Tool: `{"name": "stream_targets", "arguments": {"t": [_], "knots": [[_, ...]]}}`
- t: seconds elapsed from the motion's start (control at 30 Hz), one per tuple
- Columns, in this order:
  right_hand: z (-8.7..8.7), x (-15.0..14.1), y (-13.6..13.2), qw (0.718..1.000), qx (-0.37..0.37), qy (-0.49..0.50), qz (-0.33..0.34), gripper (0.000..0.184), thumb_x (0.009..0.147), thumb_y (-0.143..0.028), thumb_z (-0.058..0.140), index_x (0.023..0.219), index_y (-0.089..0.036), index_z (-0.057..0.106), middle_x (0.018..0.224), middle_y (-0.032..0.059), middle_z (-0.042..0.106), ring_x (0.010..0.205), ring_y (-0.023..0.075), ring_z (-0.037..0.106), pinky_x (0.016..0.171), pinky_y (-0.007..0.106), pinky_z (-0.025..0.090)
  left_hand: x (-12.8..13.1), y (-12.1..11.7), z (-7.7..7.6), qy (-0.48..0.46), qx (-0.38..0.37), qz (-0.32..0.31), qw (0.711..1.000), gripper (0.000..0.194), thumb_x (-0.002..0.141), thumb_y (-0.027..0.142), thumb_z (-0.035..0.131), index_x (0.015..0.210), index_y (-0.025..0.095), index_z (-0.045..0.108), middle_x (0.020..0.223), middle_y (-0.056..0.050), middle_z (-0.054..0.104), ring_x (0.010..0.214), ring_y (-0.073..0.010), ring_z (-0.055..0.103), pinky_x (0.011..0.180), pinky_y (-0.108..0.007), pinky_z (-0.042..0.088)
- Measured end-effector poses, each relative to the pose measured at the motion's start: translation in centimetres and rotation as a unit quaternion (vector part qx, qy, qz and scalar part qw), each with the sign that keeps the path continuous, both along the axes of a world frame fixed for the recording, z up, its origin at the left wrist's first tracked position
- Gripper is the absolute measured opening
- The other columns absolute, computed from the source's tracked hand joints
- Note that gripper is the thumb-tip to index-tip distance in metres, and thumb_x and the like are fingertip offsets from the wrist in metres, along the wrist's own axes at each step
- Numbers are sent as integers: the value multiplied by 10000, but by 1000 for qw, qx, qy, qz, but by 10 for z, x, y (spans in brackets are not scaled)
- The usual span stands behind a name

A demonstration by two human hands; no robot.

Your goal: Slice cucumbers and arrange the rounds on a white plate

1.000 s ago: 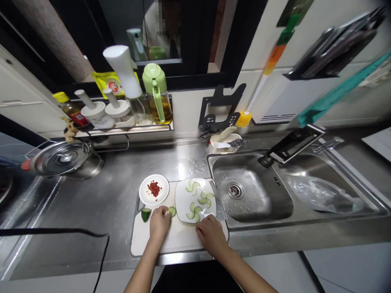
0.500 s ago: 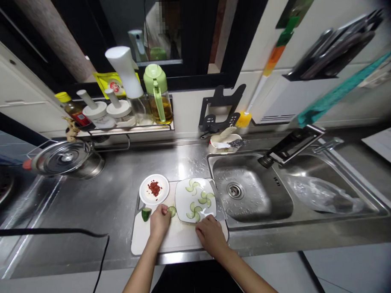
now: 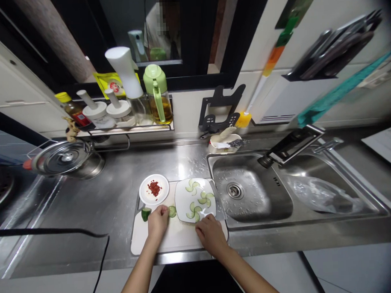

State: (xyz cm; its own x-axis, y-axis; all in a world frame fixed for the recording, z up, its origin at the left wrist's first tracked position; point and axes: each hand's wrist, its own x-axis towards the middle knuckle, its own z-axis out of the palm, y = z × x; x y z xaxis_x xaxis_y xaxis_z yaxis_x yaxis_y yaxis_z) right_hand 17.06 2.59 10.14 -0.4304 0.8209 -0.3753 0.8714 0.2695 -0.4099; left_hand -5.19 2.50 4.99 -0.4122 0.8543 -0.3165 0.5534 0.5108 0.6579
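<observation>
On a white cutting board (image 3: pixel 182 239) with a grey edge lies a white square plate (image 3: pixel 183 198), bearing curved cucumber slices (image 3: pixel 193 210) set in several pinwheel shapes. My left hand (image 3: pixel 158 224) is closed in a pinch beside a small pile of cucumber slices (image 3: pixel 172 212); whether a slice is between the fingertips is hidden. At the plate's lower right corner rests my right hand (image 3: pixel 212 235), its fingers curled, their contents not visible. Left of my left hand sits a dark green cucumber end (image 3: pixel 145 214). Behind it, a round white plate (image 3: pixel 143 195) holds chopped red bits (image 3: pixel 154 188).
A steel sink (image 3: pixel 255 204) borders the board on the right, with a plastic bag (image 3: pixel 322 195) in its second basin. Lidded pot (image 3: pixel 67 161) stands at left. Seasoning jars (image 3: pixel 100 114) and an oil bottle (image 3: pixel 158 96) line a shelf. A black cable (image 3: pixel 57 231) crosses the left counter.
My left hand has shifted slightly left, away from the small pile of cucumber slices. My right hand stays at the plate's corner, almost unmoved.
</observation>
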Motion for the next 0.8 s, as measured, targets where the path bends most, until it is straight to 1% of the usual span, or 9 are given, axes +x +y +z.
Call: {"name": "stream_targets", "arguments": {"t": [0.13,0.33,0.47,0.57,0.67,0.73,0.8], "knots": [[-1,0,0,1000,10,12,-1,194,898,-249,467,848,-221,652,922,41,652,994,211,481,734,299,320,-1,-1,0,13,16,4,1000,169,754,289,498,736,196,639,708,-18,666,668,-154,585,669,-248,406],[3,-10,9,999,28,38,-6,180,877,-221,491,812,-210,658,875,39,650,951,211,489,731,297,333,-4,-2,1,-76,55,29,995,265,730,381,544,833,168,665,701,-19,653,654,-149,574,674,-252,430],[6,-22,21,998,32,56,-6,192,870,-215,493,769,-211,656,856,40,640,927,206,490,691,283,325,-9,-2,-2,-89,66,13,994,254,729,370,543,818,160,654,664,-11,634,619,-141,556,645,-249,430],[7,-29,28,997,40,65,6,192,874,-220,489,785,-211,659,867,43,640,933,210,487,695,290,324,-12,-4,-6,-63,55,-11,996,209,754,320,510,819,168,639,657,-7,631,613,-141,555,642,-246,423],[6,-35,30,996,40,68,31,190,879,-230,483,816,-208,661,868,49,642,938,215,480,715,305,334,-12,-7,-10,8,40,-44,998,163,776,264,478,771,181,619,684,-22,639,650,-153,567,661,-251,409],[3,-39,29,995,44,68,65,174,875,-237,491,848,-204,660,888,53,643,955,225,472,752,326,347,-11,-9,-11,54,36,-56,996,153,784,240,468,736,187,603,715,-38,648,692,-166,577,680,-259,403],[-2,-45,24,990,60,65,112,157,865,-230,501,912,-199,648,958,62,642,1010,253,456,797,363,358,-10,-11,-11,74,34,-55,995,160,797,232,456,743,190,601,739,-48,656,713,-174,586,691,-264,405]]}}
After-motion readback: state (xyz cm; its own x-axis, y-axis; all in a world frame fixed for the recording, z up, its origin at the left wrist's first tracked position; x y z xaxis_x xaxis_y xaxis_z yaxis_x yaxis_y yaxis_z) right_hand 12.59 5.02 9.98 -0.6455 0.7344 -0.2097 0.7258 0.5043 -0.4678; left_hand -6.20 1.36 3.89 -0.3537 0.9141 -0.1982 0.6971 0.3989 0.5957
